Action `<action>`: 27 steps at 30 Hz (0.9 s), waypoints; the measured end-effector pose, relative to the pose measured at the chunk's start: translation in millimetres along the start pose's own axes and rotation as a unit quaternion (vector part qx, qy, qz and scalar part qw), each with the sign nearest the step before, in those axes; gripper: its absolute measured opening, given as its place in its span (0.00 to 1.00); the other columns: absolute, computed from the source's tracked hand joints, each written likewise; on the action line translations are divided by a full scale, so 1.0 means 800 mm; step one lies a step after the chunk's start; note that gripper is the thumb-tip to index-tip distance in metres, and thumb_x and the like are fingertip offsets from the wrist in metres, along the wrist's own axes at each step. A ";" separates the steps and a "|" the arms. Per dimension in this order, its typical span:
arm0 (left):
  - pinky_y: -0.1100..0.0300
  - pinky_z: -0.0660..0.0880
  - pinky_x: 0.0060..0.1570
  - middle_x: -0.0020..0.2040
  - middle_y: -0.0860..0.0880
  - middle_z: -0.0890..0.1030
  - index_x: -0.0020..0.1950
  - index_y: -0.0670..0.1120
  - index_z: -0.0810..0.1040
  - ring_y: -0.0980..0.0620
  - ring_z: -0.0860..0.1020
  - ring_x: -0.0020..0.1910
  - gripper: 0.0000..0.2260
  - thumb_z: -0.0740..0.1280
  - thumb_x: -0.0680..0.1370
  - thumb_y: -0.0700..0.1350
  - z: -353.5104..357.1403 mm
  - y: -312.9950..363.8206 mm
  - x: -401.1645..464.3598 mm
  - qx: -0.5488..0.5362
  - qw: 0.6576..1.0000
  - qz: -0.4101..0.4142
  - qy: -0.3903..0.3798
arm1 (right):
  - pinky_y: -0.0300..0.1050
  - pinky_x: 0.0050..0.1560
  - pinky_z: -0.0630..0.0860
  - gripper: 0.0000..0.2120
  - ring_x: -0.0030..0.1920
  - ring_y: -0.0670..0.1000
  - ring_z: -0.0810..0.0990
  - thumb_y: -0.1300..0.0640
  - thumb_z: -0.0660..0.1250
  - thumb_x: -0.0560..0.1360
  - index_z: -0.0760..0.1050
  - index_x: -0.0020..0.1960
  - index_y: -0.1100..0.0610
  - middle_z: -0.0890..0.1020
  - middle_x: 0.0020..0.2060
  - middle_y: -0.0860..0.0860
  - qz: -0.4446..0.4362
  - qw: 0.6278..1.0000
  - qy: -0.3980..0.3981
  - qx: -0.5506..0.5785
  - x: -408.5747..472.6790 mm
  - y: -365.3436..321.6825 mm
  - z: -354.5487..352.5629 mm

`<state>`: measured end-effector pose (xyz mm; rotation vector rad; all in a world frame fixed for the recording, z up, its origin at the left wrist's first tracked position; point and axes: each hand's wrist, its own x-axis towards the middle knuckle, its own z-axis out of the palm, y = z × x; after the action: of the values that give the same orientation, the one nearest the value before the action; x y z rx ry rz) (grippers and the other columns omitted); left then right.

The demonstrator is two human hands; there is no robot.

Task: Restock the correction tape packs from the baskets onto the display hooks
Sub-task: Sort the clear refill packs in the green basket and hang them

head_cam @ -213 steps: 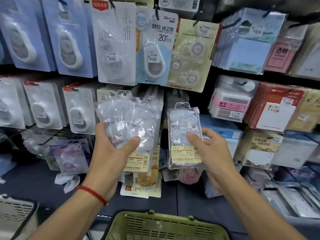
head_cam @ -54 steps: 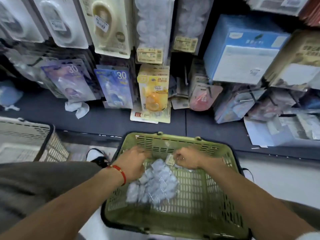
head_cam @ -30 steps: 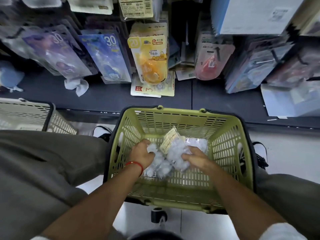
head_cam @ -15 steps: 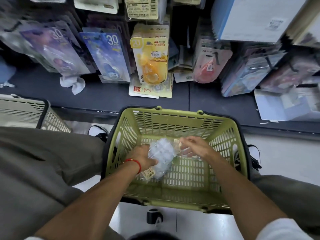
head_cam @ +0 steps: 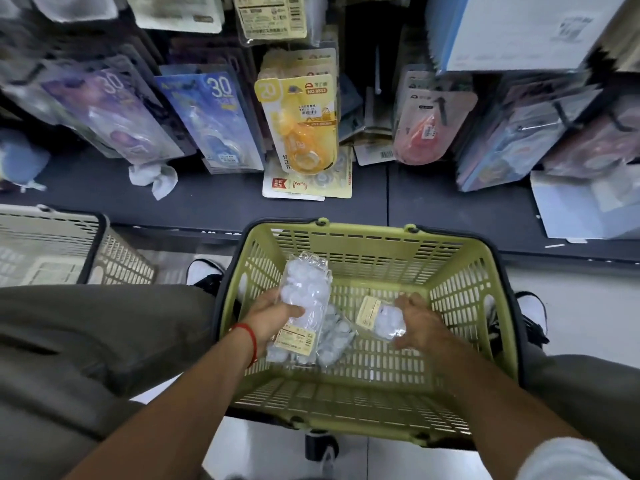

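Since half a second ago, my left hand point(head_cam: 273, 318) has lifted a bundle of tape packs point(head_cam: 304, 306) up inside the green basket point(head_cam: 460, 299); my right hand point(head_cam: 420, 320) now curls over one small pack point(head_cam: 386, 318) on the basket floor; more packs point(head_cam: 334, 337) lie under the bundle; they look light, crinkly and slippery, so I would pinch the flat label end.

soft, even light is falling from overhead; the hanging packs point(head_cam: 221, 119) are blurring toward the edges, where the wide lens is bending straight lines.
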<state>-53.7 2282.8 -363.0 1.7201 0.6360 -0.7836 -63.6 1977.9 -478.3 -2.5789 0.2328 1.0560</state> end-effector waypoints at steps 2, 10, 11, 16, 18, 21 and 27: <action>0.53 0.75 0.65 0.69 0.52 0.76 0.76 0.52 0.72 0.48 0.77 0.65 0.25 0.73 0.79 0.40 0.007 0.004 0.000 0.042 0.999 0.015 0.013 | 0.51 0.64 0.78 0.36 0.64 0.55 0.77 0.58 0.86 0.65 0.73 0.68 0.48 0.76 0.67 0.51 -0.056 0.994 -0.090 0.025 -0.020 0.000 -0.035; 0.51 0.73 0.63 0.70 0.45 0.78 0.77 0.54 0.72 0.41 0.78 0.67 0.27 0.71 0.78 0.49 0.043 0.044 -0.029 0.150 0.983 0.106 0.012 | 0.49 0.64 0.75 0.24 0.63 0.51 0.80 0.64 0.77 0.75 0.81 0.68 0.47 0.83 0.61 0.45 -0.224 0.963 -0.129 -0.075 -0.140 -0.086 -0.197; 0.47 0.75 0.64 0.68 0.45 0.80 0.74 0.52 0.75 0.40 0.79 0.66 0.26 0.71 0.76 0.51 0.047 0.049 -0.036 0.123 0.987 0.102 -0.011 | 0.48 0.64 0.75 0.25 0.62 0.51 0.80 0.63 0.77 0.75 0.81 0.69 0.48 0.83 0.60 0.45 -0.238 0.962 -0.103 -0.086 -0.157 -0.100 -0.212; 0.55 0.76 0.42 0.41 0.48 0.85 0.52 0.48 0.80 0.49 0.84 0.36 0.12 0.66 0.81 0.56 0.056 0.079 -0.073 -0.033 0.983 0.122 -0.132 | 0.36 0.56 0.66 0.28 0.60 0.48 0.72 0.54 0.82 0.71 0.78 0.69 0.50 0.71 0.59 0.49 -0.288 0.936 0.119 -0.164 -0.217 -0.142 -0.266; 0.58 0.79 0.39 0.48 0.47 0.88 0.59 0.50 0.83 0.50 0.86 0.42 0.15 0.71 0.79 0.59 0.054 0.091 -0.091 -0.073 0.970 0.160 -0.169 | 0.37 0.63 0.68 0.32 0.61 0.47 0.71 0.52 0.83 0.69 0.76 0.70 0.51 0.70 0.61 0.48 -0.315 0.925 0.172 -0.123 -0.234 -0.149 -0.281; 0.50 0.83 0.51 0.56 0.43 0.88 0.62 0.49 0.84 0.44 0.86 0.53 0.23 0.76 0.71 0.58 0.042 0.119 -0.120 -0.120 0.954 0.210 -0.176 | 0.45 0.68 0.71 0.35 0.65 0.49 0.72 0.48 0.82 0.70 0.73 0.73 0.52 0.71 0.64 0.48 -0.334 0.887 0.302 -0.101 -0.249 -0.154 -0.301; 0.46 0.79 0.62 0.61 0.45 0.86 0.70 0.49 0.79 0.42 0.84 0.59 0.33 0.80 0.68 0.59 -0.009 0.202 -0.167 -0.198 0.931 0.282 -0.120 | 0.46 0.50 0.78 0.31 0.49 0.43 0.81 0.26 0.72 0.67 0.76 0.59 0.47 0.81 0.52 0.42 -0.198 0.898 0.329 0.214 -0.261 -0.168 -0.319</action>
<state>-16.9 2242.3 -160.4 1.3049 0.0976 -0.4072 -9.2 2011.5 -128.1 -2.3268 0.0761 -0.0408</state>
